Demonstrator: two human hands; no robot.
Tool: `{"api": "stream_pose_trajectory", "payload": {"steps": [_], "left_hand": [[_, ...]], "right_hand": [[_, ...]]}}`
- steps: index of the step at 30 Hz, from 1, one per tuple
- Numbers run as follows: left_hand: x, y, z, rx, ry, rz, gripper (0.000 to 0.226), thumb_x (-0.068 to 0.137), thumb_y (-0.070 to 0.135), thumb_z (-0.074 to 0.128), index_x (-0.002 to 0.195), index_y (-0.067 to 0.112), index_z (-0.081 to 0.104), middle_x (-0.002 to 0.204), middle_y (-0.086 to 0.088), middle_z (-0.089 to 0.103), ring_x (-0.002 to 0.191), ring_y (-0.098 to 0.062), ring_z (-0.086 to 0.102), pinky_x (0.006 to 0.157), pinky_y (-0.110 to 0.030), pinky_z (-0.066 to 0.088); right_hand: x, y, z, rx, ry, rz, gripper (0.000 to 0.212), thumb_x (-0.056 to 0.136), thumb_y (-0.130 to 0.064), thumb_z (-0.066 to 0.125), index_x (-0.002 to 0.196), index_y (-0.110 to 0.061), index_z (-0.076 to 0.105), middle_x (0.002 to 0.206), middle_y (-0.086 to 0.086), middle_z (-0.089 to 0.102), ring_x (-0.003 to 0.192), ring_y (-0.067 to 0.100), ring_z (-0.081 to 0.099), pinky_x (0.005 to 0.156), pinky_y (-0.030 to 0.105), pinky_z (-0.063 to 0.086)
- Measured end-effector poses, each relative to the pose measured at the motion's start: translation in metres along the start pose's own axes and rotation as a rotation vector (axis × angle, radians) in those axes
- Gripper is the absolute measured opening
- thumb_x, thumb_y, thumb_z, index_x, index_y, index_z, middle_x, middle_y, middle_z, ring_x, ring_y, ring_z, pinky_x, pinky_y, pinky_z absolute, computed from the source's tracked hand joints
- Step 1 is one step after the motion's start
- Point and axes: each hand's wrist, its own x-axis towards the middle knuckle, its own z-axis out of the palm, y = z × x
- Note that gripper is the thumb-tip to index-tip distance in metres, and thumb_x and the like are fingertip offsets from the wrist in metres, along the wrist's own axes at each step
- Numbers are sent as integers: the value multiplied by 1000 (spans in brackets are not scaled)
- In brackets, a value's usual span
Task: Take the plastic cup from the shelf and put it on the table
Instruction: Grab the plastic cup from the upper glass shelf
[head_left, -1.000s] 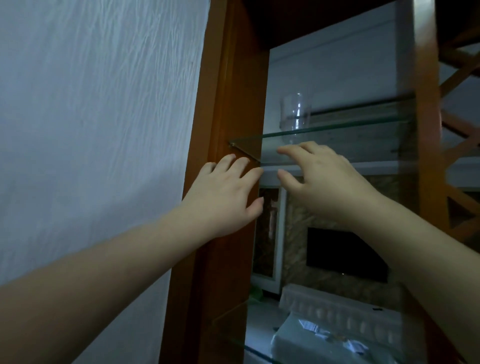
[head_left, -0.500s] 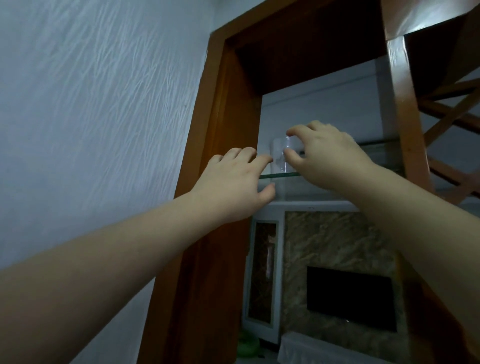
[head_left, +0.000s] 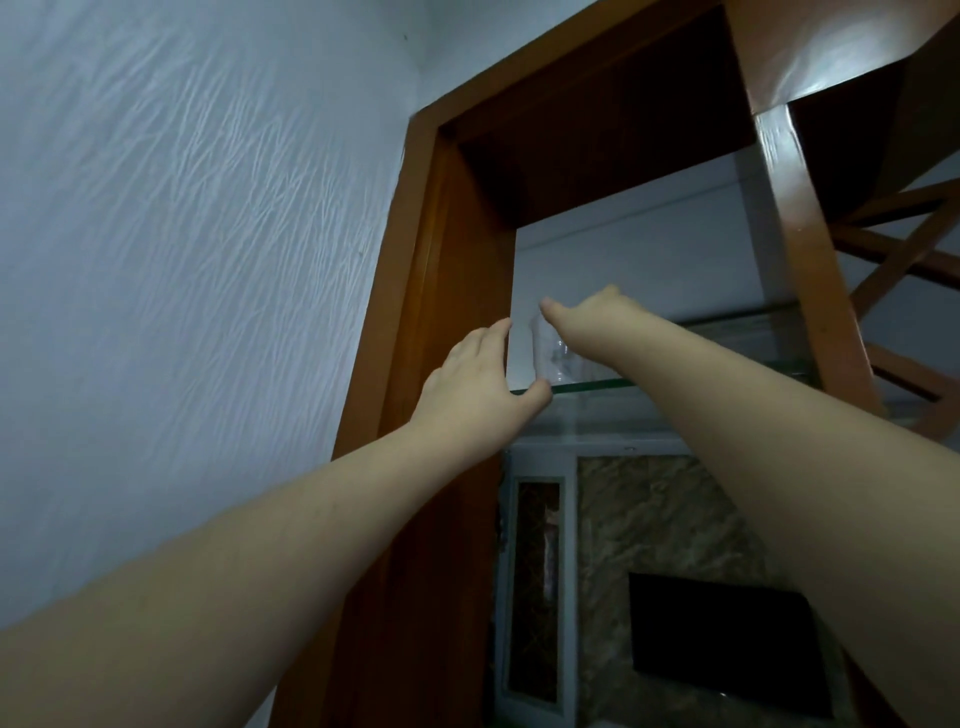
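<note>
Glass shelf (head_left: 727, 332) fixed inside the wooden frame (head_left: 457, 270), front edge running rightward from the frame's left post, bearing only a clear plastic cup (head_left: 551, 353) upright near that left post, close to the shelf's front edge.

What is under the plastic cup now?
The plastic cup stands on the glass shelf. The right hand covers its right side; whether the fingers grip it cannot be seen.

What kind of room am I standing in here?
Probably a home living room. A wooden divider unit with a glass shelf holds a clear plastic cup, and beyond it a dark television hangs on a stone-look wall.
</note>
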Motion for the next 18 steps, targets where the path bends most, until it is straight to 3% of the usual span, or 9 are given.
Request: {"api": "stream_pose_trajectory", "payload": {"steps": [3, 6, 9, 12, 14, 18], "left_hand": [[0, -6, 3, -7, -40, -44, 81, 87, 57, 52, 153, 23, 17, 161, -4, 25, 146, -22, 23, 113, -47, 27], [-1, -7, 5, 45, -17, -70, 83, 85, 62, 49, 152, 24, 19, 160, -3, 27, 145, -22, 24, 112, -48, 28], [0, -5, 2, -22, -54, -116, 86, 83, 67, 50, 152, 26, 18, 161, -2, 26, 145, -23, 25, 112, -51, 28], [-2, 0, -5, -190, -107, -167, 96, 79, 71, 56, 153, 27, 14, 162, -2, 22, 146, -26, 25, 112, -56, 33], [-5, 4, -9, -271, -105, -194, 100, 76, 71, 60, 153, 28, 12, 163, -2, 21, 145, -27, 26, 111, -54, 36], [-10, 14, -14, -479, -141, -290, 103, 74, 66, 67, 153, 31, 9, 162, -2, 22, 143, -28, 30, 107, -48, 38]], "right_hand": [[5, -5, -1, 15, -115, -8, 78, 96, -61, 25, 145, 0, 30, 147, 23, 41, 131, 40, 42, 104, 46, 35], [8, -6, 1, 65, -160, -11, 81, 89, -67, 38, 142, -6, 37, 143, 20, 46, 123, 38, 51, 93, 46, 46], [11, -3, 7, 130, -183, 21, 78, 86, -64, 50, 135, -5, 43, 134, 18, 56, 115, 34, 57, 88, 45, 48], [9, -3, 9, 208, -178, 64, 75, 82, -64, 56, 128, -6, 47, 112, 13, 59, 86, 28, 59, 63, 37, 46], [8, -2, 7, 250, -145, 56, 73, 80, -64, 59, 124, -6, 50, 109, 12, 59, 85, 27, 58, 54, 32, 42], [2, 0, 0, 340, -89, -3, 69, 79, -62, 62, 116, -5, 51, 123, 15, 62, 111, 33, 60, 87, 43, 53]]}}
